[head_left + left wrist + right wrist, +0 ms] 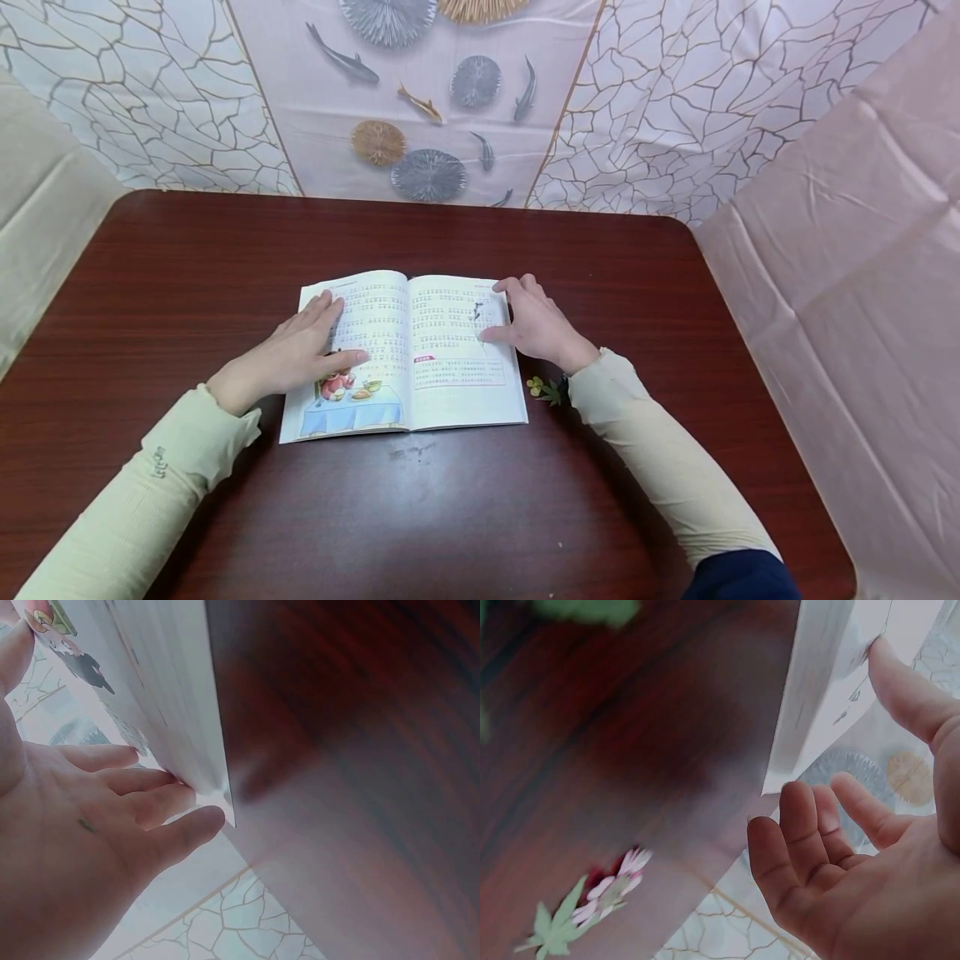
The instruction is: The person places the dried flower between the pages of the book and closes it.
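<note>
Lying open: book (409,367) on worktop (450,517)

Left hand (288,358) rests spread on the left page, fingers straight, thumb apart, above a coloured illustration (356,412). Right hand (538,323) is spread at the right page's outer edge, fingers slightly bent; its thumb touches the page by a dark sprig (477,312). Yellow flower (535,385) lies near the right sleeve (660,458). Right wrist view: pink-and-white flower (613,891) on worktop, apart from the fingers.
</note>
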The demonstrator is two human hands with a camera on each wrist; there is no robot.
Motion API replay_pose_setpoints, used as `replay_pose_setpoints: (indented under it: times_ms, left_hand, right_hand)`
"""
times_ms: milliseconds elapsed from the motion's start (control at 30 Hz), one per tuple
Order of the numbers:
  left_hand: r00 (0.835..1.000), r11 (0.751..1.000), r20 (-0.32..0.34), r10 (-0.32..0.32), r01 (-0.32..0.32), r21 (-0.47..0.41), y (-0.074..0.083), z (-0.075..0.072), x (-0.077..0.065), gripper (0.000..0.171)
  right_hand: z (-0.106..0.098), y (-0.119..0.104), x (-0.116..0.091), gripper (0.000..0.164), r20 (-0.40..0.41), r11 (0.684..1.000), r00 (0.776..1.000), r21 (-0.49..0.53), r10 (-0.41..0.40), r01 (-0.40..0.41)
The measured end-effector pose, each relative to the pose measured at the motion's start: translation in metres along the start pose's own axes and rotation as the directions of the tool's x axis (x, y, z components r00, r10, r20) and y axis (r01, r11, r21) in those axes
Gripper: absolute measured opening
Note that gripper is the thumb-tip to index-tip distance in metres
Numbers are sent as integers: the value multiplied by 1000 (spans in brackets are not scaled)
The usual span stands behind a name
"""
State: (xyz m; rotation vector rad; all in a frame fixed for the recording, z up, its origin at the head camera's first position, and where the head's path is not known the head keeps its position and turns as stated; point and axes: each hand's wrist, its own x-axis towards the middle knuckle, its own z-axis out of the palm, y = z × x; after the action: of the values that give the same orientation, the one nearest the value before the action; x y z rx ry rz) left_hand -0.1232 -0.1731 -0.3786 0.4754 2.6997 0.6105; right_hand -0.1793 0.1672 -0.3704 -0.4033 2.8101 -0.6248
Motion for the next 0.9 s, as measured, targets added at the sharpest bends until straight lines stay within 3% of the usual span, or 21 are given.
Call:
replay_pose_setpoints:
  times_ms: [300, 533, 767, 900]
  left_hand:
    - [1000, 1000, 4, -7, 7, 0, 2, -1, 1, 105]
    - [1000, 1000, 3, -2, 2, 6, 2, -1, 2, 104]
    - [1000, 1000, 2, 11, -11, -9, 3, -1, 2, 103]
    - [1000, 1000, 6, 6, -6, -5, 4, -2, 1, 102]
  right_hand:
    - [3, -9, -3, 78, 22, 1000, 999, -2, -30, 30]
    - [-1, -7, -4, 76, 20, 998, 1000, 68, -19, 18]
    - [-31, 10, -10, 52, -56, 987, 998, 158, -34, 42]
    - [-52, 26, -17, 49, -67, 985, 998, 170, 1, 10]
